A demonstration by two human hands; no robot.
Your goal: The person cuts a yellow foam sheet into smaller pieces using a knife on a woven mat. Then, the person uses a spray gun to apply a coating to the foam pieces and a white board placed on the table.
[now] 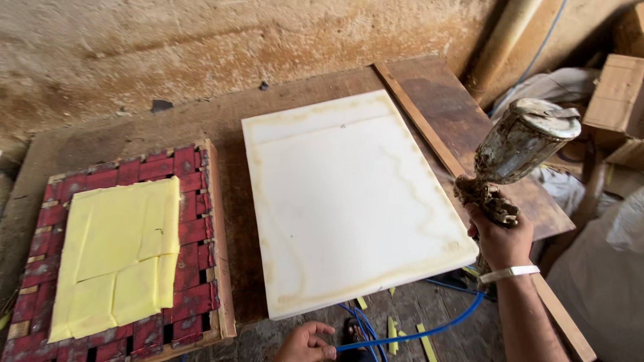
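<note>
My right hand [500, 241] is closed tight around the grip of a crusted, glue-caked metal spray gun [513, 157], its dented cup tilted up and to the right above my fist, and a pale band sits on that wrist. The gun hangs just beyond the right edge of the large white rectangular foam slab [349, 201], near its lower right corner, not touching it. My left hand [307, 343] is low at the near edge of the view, fingers curled around the thin blue air hose [429, 330], which runs from that hand rightward under the slab's near corner and up toward the gun. The slab lies flat on the worn brown wooden bench [228, 134], between my two hands and further out from me, with yellowish-brown stains tracing a band along its borders. A narrow wooden batten [419, 121] lies just beside the slab's right edge, running diagonally. Well apart to the left, on the same bench, sits a wooden seat frame woven with red webbing straps [191, 231], and flat pieces of yellow foam sheet [117, 258] rest on top of it. Small yellow foam offcuts [424, 342] lie on the floor near the hose. Cardboard boxes [617, 94] are stacked at the far right.
</note>
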